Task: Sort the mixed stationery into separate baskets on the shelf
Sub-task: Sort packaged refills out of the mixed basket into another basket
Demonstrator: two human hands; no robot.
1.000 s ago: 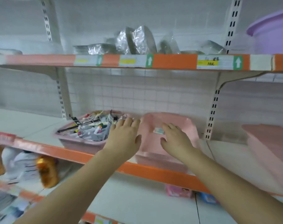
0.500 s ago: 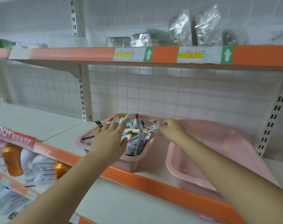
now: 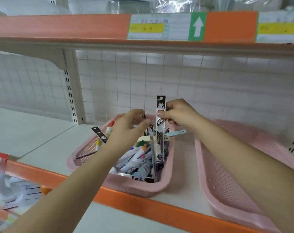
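Observation:
A pink mesh basket (image 3: 134,188) on the shelf is packed with mixed stationery (image 3: 138,158): markers, pens and refill packets with black headers. My right hand (image 3: 179,113) pinches a long clear refill packet (image 3: 160,132) near its top and holds it upright, its lower end still among the items. My left hand (image 3: 126,128) hovers over the back of the same basket, fingers loosely curved; a small black tag shows in the gap between thumb and forefinger. A second pink basket (image 3: 226,182) stands to the right, its visible floor bare; my right forearm hides part of it.
The shelf's orange front edge (image 3: 159,207) runs below both baskets. An upper shelf (image 3: 59,26) with price labels hangs close overhead. A slotted upright (image 3: 72,91) stands at the back left. White shelf surface (image 3: 33,132) lies left of the baskets. Packaged goods (image 3: 17,190) sit on the lower shelf.
The view has closed in on the stationery basket. My right hand moved from the right basket to the mixed one and lifted a refill packet upright. My left hand stays over the basket.

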